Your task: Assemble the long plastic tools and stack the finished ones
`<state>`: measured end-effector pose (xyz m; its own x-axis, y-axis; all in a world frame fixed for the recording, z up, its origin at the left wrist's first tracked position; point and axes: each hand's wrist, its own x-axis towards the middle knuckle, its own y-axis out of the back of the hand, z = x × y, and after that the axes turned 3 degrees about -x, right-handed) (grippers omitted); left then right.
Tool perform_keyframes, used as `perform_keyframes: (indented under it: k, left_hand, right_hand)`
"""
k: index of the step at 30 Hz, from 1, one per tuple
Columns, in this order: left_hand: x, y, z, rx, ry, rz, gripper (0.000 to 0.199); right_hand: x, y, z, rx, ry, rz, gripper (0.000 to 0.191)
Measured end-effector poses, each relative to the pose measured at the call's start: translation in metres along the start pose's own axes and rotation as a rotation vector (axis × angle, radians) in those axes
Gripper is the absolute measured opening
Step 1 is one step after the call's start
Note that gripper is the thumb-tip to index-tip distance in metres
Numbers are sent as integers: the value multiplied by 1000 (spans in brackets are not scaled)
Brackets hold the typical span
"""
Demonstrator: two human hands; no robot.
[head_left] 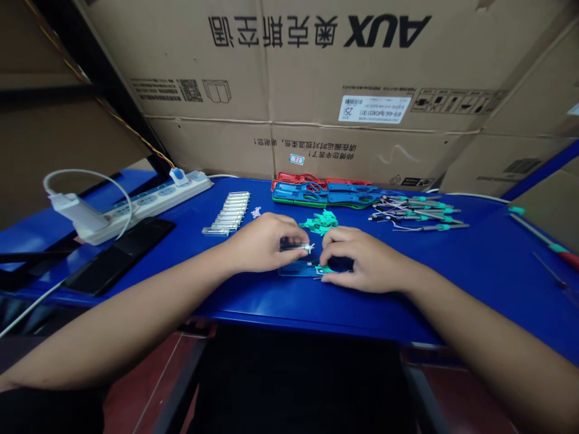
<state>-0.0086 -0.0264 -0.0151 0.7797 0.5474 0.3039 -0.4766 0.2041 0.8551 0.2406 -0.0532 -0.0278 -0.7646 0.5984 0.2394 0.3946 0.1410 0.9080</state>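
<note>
Left hand [277, 242]: thumb and fingers closed about a small cylindrical part [298, 246]. Right hand [362, 260]: fingers curled round a narrow gap at a green piece [324, 269]; cannot tell whether gripped. Blue plastic shell [294, 269] on desk [262, 301], beneath both hands. Green pile [322, 222] just beyond, between them.

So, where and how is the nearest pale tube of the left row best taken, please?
Probably across the middle of the nearest pale tube, thumb on its near side, fingertip over the top, coming from above and in front. It lies flat, running left to right, with the next tube close behind it. The left hand is nearer, but seems to hold a small cylinder.
</note>
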Motion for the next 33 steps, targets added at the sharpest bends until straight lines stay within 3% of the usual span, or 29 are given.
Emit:
perform_keyframes:
  k: [4, 11, 16, 33]
  left_hand:
    - [0, -1, 3, -61, 18, -81, 17]
    - [0, -4, 8, -103, 18, -151, 16]
    - [0, -7, 9, -114, 54, -164, 15]
    - [0, -9, 13, -84, 37, -178, 15]
  right_hand:
    - [1, -7, -3, -103, 59, -49, 9]
    - [1, -9, -3, -114, 74, 15, 11]
    - [3, -11, -1, -48, -9, 29, 7]
    - [4, -10, -3, -44, -21, 7, 6]
